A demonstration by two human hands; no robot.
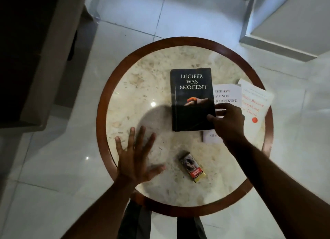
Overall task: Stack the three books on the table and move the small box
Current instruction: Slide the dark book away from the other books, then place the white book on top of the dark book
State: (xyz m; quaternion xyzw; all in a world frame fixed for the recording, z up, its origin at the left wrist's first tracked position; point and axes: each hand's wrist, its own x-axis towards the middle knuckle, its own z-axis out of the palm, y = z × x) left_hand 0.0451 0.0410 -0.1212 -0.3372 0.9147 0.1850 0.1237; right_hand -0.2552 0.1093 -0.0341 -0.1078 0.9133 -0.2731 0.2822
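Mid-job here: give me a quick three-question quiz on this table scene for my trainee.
1. True or false: the black book lies partly over the white book.
2. Which hand grips the black book's edge? A) left hand B) right hand
3. Fill in: the small box lies on the table, touched by ____ hand.

Key: 1 true; 2 B; 3 neither. The left hand is spread open near the table's edge, holding nothing. The third book lies farthest right.

bench (142, 89): beige mottled marble, reddish-brown rim
centre book (192, 99): black, white lettering
right book (257, 103): white, orange lettering
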